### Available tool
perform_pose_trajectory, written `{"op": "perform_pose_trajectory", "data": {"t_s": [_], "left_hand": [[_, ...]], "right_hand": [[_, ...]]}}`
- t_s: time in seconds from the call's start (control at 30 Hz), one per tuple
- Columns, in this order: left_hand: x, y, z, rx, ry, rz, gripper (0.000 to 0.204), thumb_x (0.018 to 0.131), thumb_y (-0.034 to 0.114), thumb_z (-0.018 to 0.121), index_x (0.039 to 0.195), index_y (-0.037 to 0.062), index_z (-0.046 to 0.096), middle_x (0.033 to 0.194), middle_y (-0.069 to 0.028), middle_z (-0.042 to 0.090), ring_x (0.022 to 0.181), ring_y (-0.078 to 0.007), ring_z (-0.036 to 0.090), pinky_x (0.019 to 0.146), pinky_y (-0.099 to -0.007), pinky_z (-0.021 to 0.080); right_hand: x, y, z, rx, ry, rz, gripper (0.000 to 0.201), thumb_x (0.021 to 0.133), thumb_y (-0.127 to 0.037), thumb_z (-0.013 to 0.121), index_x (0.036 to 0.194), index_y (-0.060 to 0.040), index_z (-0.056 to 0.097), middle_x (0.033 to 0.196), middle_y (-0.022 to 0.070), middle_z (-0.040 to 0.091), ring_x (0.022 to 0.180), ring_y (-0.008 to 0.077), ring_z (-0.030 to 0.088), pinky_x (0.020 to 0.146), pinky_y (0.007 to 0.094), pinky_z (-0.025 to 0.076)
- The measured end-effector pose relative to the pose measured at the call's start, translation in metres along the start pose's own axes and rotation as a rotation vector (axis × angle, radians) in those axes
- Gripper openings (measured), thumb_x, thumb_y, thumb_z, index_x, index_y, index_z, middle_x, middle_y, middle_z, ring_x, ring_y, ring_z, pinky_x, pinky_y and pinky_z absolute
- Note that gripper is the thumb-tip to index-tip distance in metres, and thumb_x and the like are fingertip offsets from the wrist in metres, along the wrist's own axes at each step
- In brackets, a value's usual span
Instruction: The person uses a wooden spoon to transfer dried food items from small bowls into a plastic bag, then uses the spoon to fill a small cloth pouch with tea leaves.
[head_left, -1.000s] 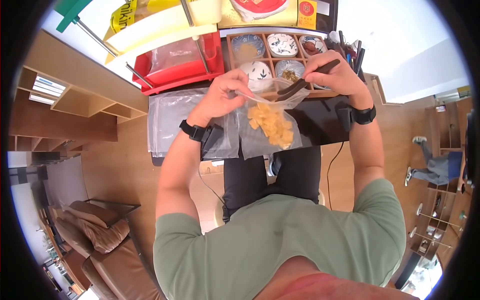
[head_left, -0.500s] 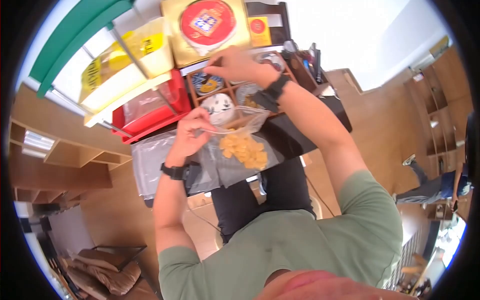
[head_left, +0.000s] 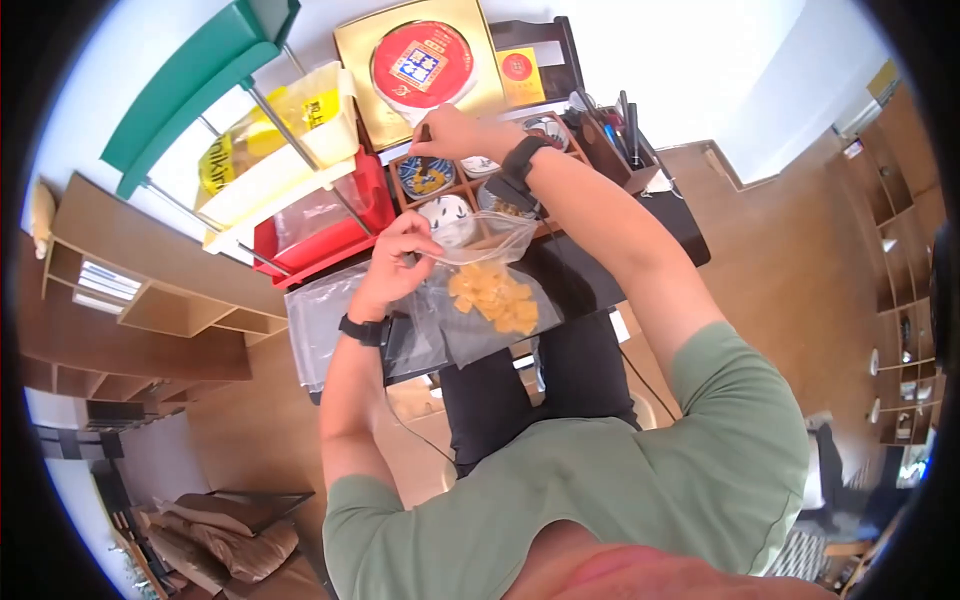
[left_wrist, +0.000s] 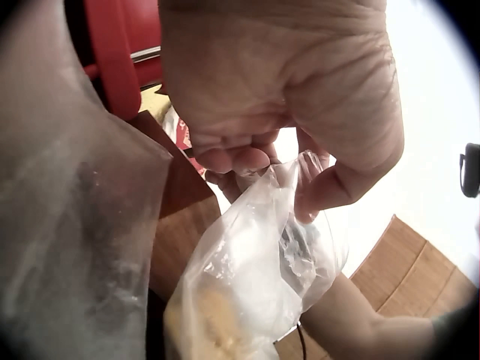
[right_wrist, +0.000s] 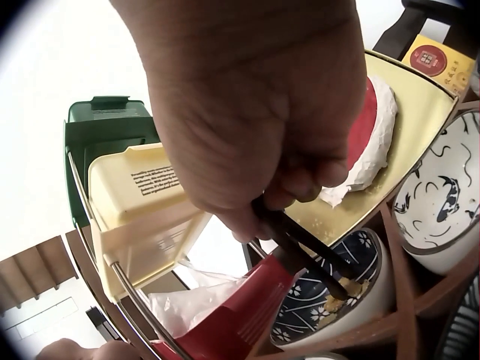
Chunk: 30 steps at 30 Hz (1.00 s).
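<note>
My left hand (head_left: 400, 262) pinches the rim of a clear plastic bag (left_wrist: 251, 240) between thumb and fingers. Yellow-orange pieces (head_left: 495, 298) fill the lower part of the bag, which lies at the table's front edge. Farther back, my right hand (head_left: 462, 135) grips dark tongs (right_wrist: 306, 260) over the divided wooden tray. The tips of the tongs reach down into a blue patterned bowl (right_wrist: 294, 309), at some small yellowish bits (right_wrist: 335, 302). A white bowl with dark leaf marks (head_left: 445, 215) stands in the tray, just beyond the bag.
Left of the tray is a tiered rack with red (head_left: 375, 205), cream and green bins. A gold box (head_left: 355, 50) with a round red-topped package sits behind. Flat clear bags (head_left: 325, 325) lie at the left, and a pen holder (head_left: 605, 150) stands at the right.
My right hand has carried the tongs from the bag's mouth to the blue bowl at the back left. The left hand keeps its pinch on the bag. The head view has shifted.
</note>
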<state>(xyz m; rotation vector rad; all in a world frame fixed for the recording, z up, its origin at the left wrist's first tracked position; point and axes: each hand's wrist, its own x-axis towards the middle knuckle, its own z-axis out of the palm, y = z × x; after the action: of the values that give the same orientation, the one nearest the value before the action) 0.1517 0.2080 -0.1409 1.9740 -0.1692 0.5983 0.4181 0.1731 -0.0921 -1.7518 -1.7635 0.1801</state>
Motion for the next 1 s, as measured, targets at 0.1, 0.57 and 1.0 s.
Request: {"op": "perform_pose_trajectory", "data": {"t_s": [0.1, 0.57, 1.0], "left_hand": [[0.006, 0.001, 0.003, 0.062, -0.027, 0.031, 0.024, 0.070, -0.007, 0.065, 0.087, 0.0060, 0.076, 0.095, -0.0043, 0.056, 0.088, -0.0148, 0.057, 0.069, -0.0245, 0.044], [0.006, 0.044, 0.009, 0.260, -0.112, -0.037, 0.022, 0.071, -0.003, 0.066, 0.088, 0.0063, 0.077, 0.094, -0.0053, 0.057, 0.087, -0.0192, 0.060, 0.072, -0.0289, 0.049], [-0.029, 0.057, 0.025, 0.357, 0.178, -0.063, 0.018, 0.073, -0.001, 0.068, 0.087, 0.0063, 0.076, 0.095, -0.0076, 0.063, 0.091, -0.0224, 0.063, 0.081, -0.0325, 0.051]], "right_hand": [[-0.002, 0.001, 0.001, -0.010, -0.020, 0.037, 0.032, 0.088, -0.032, 0.071, 0.093, -0.0007, 0.076, 0.085, 0.0178, 0.074, 0.079, 0.0306, 0.073, 0.076, 0.0390, 0.056], [0.005, -0.003, 0.007, -0.077, -0.143, -0.048, 0.041, 0.087, -0.038, 0.069, 0.097, 0.0009, 0.075, 0.089, 0.0249, 0.073, 0.086, 0.0399, 0.071, 0.081, 0.0442, 0.056], [-0.008, -0.004, -0.010, 0.077, 0.018, 0.044, 0.026, 0.090, -0.026, 0.063, 0.096, -0.0024, 0.073, 0.079, 0.0131, 0.071, 0.073, 0.0241, 0.065, 0.072, 0.0377, 0.051]]}}
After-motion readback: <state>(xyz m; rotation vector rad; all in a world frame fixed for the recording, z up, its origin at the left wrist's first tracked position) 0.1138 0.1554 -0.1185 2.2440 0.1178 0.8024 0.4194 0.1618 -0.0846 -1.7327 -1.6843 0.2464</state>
